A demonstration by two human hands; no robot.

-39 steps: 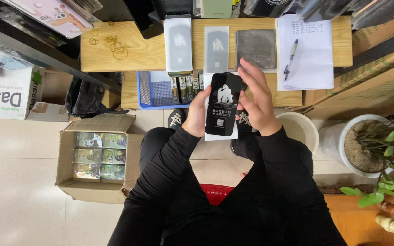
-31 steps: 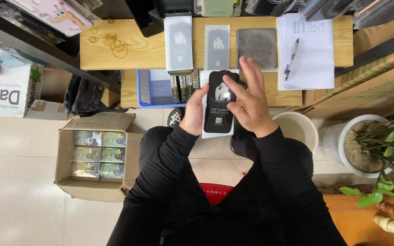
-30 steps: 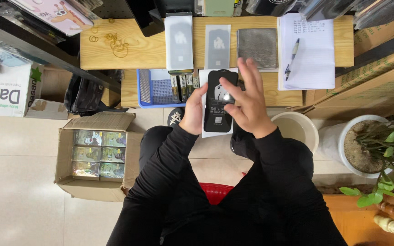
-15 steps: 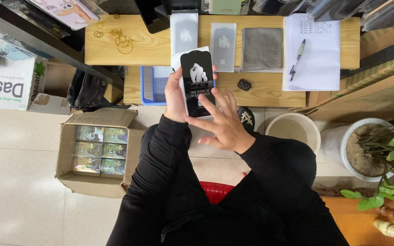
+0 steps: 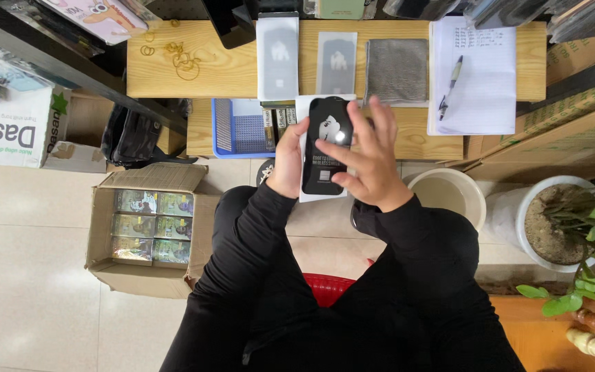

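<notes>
My left hand (image 5: 288,160) holds a black phone-shaped screen protector (image 5: 325,155) on a white backing sheet (image 5: 304,195), gripping its left edge. My right hand (image 5: 370,160) lies over its right side with fingers spread, fingertips touching the glossy black face. Both hands are raised just in front of the wooden desk (image 5: 222,65). Two grey protector packets (image 5: 277,48) (image 5: 336,62) lie flat on the desk behind the hands.
A grey cloth (image 5: 397,70), a paper sheet with a pen (image 5: 473,76) and rubber bands (image 5: 180,58) lie on the desk. A blue tray (image 5: 239,127) sits on the lower shelf. On the floor: an open cardboard box (image 5: 153,227), a white bucket (image 5: 449,196), a potted plant (image 5: 559,227).
The protector and both hands swung left and up toward the desk, then came back right and lower. My right hand has moved from below the protector onto its right face.
</notes>
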